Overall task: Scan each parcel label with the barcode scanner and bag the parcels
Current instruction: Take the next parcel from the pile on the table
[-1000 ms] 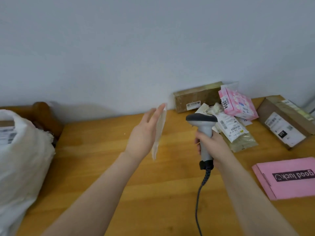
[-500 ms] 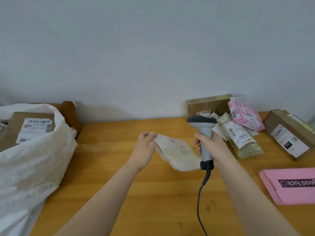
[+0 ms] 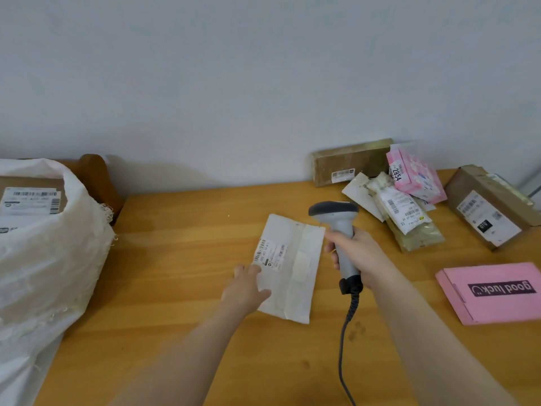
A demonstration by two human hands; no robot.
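- Looking down from the head view: a wooden surface (image 3: 175,259) runs along a plain pale wall, with parcels on it.
- Centre stage, a flat white parcel (image 3: 295,276) lies face up near the middle of the surface, and its printed label (image 3: 270,253) sits on the left half.
- The left hand (image 3: 247,288) is on the parcel's near-left edge. The thumb lies on top and the fingers tuck in at the edge, so it grips the parcel there.
- The right hand (image 3: 358,256) is wrapped tight round the handle of the barcode scanner (image 3: 336,227), holding it upright just beside the parcel's right edge.
- The scanner's dark head sits near the parcel's top right corner, and its cable (image 3: 344,347) trails down towards the bottom of the picture.
- Over on the left, a big white woven bag (image 3: 44,259) stands open at the end of the surface, well apart from the white parcel.
- A brown box (image 3: 29,197) with a white label sits inside the bag's mouth.
- Far right at the back, a long brown box (image 3: 351,159) rests against the wall.
- In front of it is a heap: a pink patterned packet (image 3: 415,177) on top and pale pouches (image 3: 407,215) with labels beneath.
- Further right sits another brown carton (image 3: 491,206), label up.
- Nearer the camera, a pink box (image 3: 497,291) reads "good luck" and lies apart from the heap.
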